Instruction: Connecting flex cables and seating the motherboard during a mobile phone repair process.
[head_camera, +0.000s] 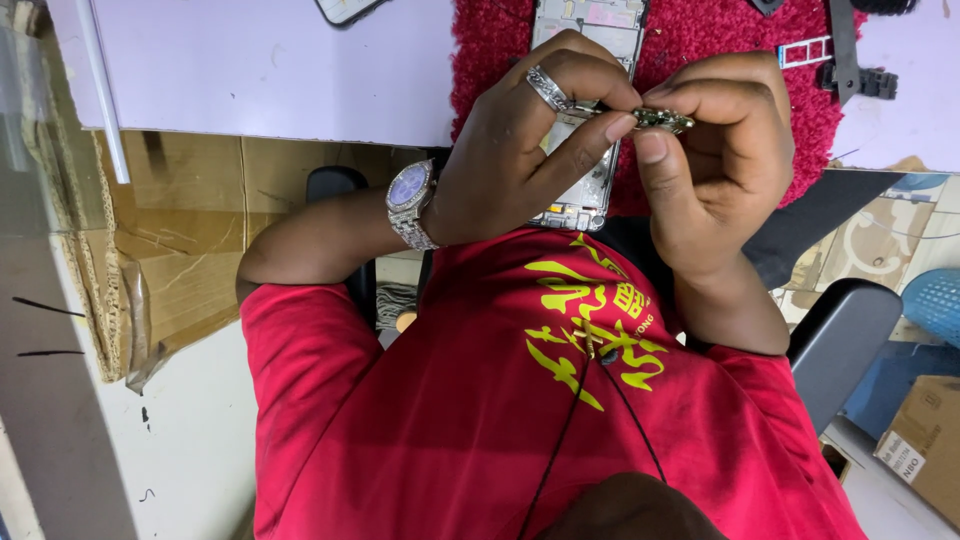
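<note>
My left hand (520, 150), with a ring and a silver wristwatch (410, 200), and my right hand (715, 160) meet above the table edge. Together they pinch a small greenish metal part (665, 120) between their fingertips, the left thumb and forefinger on one end and the right fingers curled over the other. Beneath the hands an opened phone frame (585, 25) lies on a red fluffy mat (700, 40). The hands hide the middle of the frame; its lower end (572, 213) shows by my red shirt.
The mat lies on a pale lilac table (280, 70). A small tray frame (805, 50) and a black tool (850, 65) lie at the mat's right edge, and another phone (345, 8) sits at the top. Cardboard (180, 250) is below left, a chair armrest (840, 330) and box (925, 450) right.
</note>
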